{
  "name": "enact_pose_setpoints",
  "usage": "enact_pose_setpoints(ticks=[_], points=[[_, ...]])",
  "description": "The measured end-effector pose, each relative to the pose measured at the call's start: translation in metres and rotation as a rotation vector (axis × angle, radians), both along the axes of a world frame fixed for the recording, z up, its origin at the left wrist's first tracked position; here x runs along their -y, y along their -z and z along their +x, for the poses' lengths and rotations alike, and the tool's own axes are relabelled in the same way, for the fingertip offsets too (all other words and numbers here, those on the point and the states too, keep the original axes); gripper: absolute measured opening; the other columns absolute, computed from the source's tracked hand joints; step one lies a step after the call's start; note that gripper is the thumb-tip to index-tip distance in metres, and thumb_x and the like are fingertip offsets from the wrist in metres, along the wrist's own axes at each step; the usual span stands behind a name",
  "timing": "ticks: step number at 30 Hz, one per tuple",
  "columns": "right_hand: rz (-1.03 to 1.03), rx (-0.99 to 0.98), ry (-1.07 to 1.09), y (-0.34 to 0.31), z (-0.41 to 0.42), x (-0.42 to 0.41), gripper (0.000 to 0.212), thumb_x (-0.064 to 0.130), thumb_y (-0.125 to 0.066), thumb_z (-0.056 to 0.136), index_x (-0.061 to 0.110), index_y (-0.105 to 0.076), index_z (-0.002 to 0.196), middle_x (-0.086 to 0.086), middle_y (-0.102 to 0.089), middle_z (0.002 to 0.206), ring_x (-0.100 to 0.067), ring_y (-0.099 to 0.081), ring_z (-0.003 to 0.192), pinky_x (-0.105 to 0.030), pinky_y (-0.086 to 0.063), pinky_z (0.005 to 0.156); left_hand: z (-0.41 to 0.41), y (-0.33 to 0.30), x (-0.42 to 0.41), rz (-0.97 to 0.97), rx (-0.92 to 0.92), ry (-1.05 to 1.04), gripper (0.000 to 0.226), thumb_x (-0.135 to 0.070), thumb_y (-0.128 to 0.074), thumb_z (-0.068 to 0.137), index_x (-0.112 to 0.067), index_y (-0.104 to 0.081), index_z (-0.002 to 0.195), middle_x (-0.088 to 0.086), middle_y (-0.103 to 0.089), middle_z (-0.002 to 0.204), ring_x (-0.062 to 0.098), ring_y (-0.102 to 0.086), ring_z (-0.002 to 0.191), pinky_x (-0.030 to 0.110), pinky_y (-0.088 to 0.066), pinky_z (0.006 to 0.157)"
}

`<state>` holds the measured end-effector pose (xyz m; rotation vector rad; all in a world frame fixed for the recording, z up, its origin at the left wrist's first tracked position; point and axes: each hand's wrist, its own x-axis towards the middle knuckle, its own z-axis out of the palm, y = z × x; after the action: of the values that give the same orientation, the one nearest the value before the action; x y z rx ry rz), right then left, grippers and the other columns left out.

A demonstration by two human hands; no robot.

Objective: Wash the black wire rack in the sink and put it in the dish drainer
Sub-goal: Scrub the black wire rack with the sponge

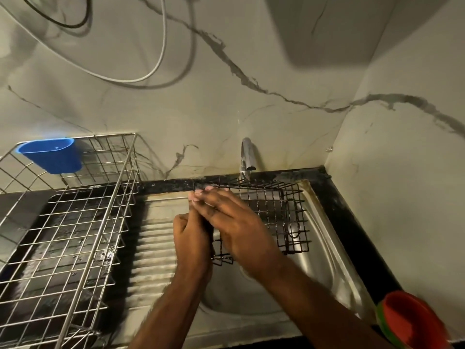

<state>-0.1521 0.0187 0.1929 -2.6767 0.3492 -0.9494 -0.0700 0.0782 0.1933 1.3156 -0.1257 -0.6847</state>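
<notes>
From my feed I see the black wire rack (274, 212) held over the steel sink (324, 250), tilted, its far edge up near the back wall just under the tap (247, 154). A thin stream of water seems to run from the spout onto the rack's far edge, though blur makes it hard to be sure. Through the grid I can make out no contents, only the wires themselves.

My left hand (192, 238) has its fingers curled around the rack's near left edge, gripping it. My right hand (239, 222) lies across the rack's left side with the fingers stretched toward the far corner; whether they hook around the wire or just press flat on it I cannot tell, since the fingertips are blurred.

To the left, on the dark bench (352, 233), stands the dish drainer (75, 235), a silver wire basket. I see nothing in its bottom but the dark tray beneath it. A blue plastic cup (51, 154) hangs on the drainer's far rim; its inside looks bare apart from a small glint. Between drainer and sink basin lies the ribbed draining board (156, 250). At the lower right corner sits a red bowl with a green rim (412, 321), its contents not visible.
</notes>
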Motion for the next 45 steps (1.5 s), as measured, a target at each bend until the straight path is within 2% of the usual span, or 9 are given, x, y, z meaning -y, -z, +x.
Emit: enact_pose_setpoints(ticks=[5,7,10,17,20,24,31,38,45], points=[[-0.032,0.051,0.039,0.007,-0.016,0.018,0.053,-0.010,-0.059,0.087,0.010,-0.059,0.137,-0.007,-0.059,0.138,-0.021,-0.045,0.129,-0.026,-0.037,0.110,-0.003,-0.005,-0.003,-0.031,0.231,0.081,0.056,-0.038,-0.054,0.102,-0.015,-0.056,0.052,-0.010,-0.041,0.043,0.002,-0.035,0.038,0.019,-0.032,0.041],[-0.031,0.059,0.042,0.010,-0.023,0.025,0.044,-0.002,-0.054,0.092,0.009,-0.061,0.133,-0.007,-0.059,0.137,-0.019,-0.044,0.126,-0.016,-0.028,0.111,-0.004,-0.006,-0.005,-0.033,0.255,0.114,0.062,-0.040,-0.053,0.102,0.004,-0.063,0.060,-0.008,-0.048,0.037,0.002,-0.042,0.034,0.019,-0.037,0.042],[-0.032,-0.021,0.106,0.016,-0.035,0.037,0.042,0.005,-0.048,0.094,0.012,-0.060,0.134,-0.005,-0.060,0.133,-0.015,-0.045,0.123,-0.009,-0.024,0.109,-0.001,-0.005,-0.007,0.004,0.208,0.099,0.070,-0.054,-0.055,0.096,0.012,-0.071,0.077,-0.003,-0.054,0.039,0.002,-0.048,0.034,0.029,-0.040,0.052],[0.248,0.016,0.541,0.018,-0.051,0.076,0.032,0.004,-0.053,0.097,0.012,-0.065,0.126,-0.007,-0.064,0.124,-0.014,-0.061,0.105,0.000,-0.041,0.081,0.007,0.002,-0.007,0.016,0.112,0.097,0.061,-0.065,-0.065,0.085,-0.011,-0.073,0.057,0.018,-0.072,0.064,0.023,-0.055,0.045,0.027,-0.042,0.048],[0.227,-0.006,0.342,0.009,-0.037,0.042,0.036,0.007,-0.050,0.098,0.017,-0.063,0.130,-0.002,-0.060,0.129,-0.011,-0.055,0.113,-0.012,-0.045,0.092,0.009,-0.003,-0.004,0.013,0.098,0.081,0.072,-0.064,-0.072,0.078,0.008,-0.068,0.069,0.004,-0.062,0.047,0.018,-0.046,0.040,0.027,-0.043,0.049],[-0.055,-0.148,0.039,0.015,-0.037,0.011,0.038,0.014,-0.049,0.098,0.016,-0.059,0.135,-0.002,-0.056,0.133,-0.017,-0.047,0.122,-0.023,-0.041,0.097,0.013,-0.012,-0.003,-0.023,0.099,0.087,0.049,-0.035,-0.081,0.080,-0.015,-0.054,0.044,-0.007,-0.039,0.038,0.005,-0.029,0.030,0.013,-0.032,0.038],[0.224,0.025,0.515,0.026,-0.083,0.072,0.041,-0.001,-0.060,0.092,0.019,-0.066,0.127,0.001,-0.062,0.123,-0.010,-0.054,0.113,-0.025,-0.049,0.098,0.027,-0.019,-0.009,0.005,-0.040,-0.011,0.025,-0.025,-0.080,0.086,-0.007,-0.063,0.080,0.003,-0.067,0.061,0.004,-0.035,0.026,0.012,-0.027,0.030],[0.051,-0.153,0.055,0.017,-0.065,0.021,0.049,0.001,-0.058,0.089,0.021,-0.061,0.133,0.004,-0.060,0.125,-0.006,-0.049,0.114,-0.009,-0.039,0.093,0.021,-0.020,-0.006,0.030,-0.077,-0.007,0.027,-0.026,-0.077,0.089,-0.007,-0.062,0.076,0.001,-0.063,0.054,0.005,-0.035,0.024,0.011,-0.024,0.030],[0.196,-0.054,0.609,0.026,-0.091,0.067,0.037,0.005,-0.056,0.093,0.017,-0.066,0.127,-0.003,-0.063,0.123,-0.006,-0.045,0.106,-0.006,-0.037,0.086,0.032,-0.018,-0.011,0.056,-0.089,-0.039,0.031,-0.033,-0.081,0.084,-0.009,-0.066,0.097,0.001,-0.071,0.072,0.007,-0.035,0.037,0.014,-0.026,0.032]])
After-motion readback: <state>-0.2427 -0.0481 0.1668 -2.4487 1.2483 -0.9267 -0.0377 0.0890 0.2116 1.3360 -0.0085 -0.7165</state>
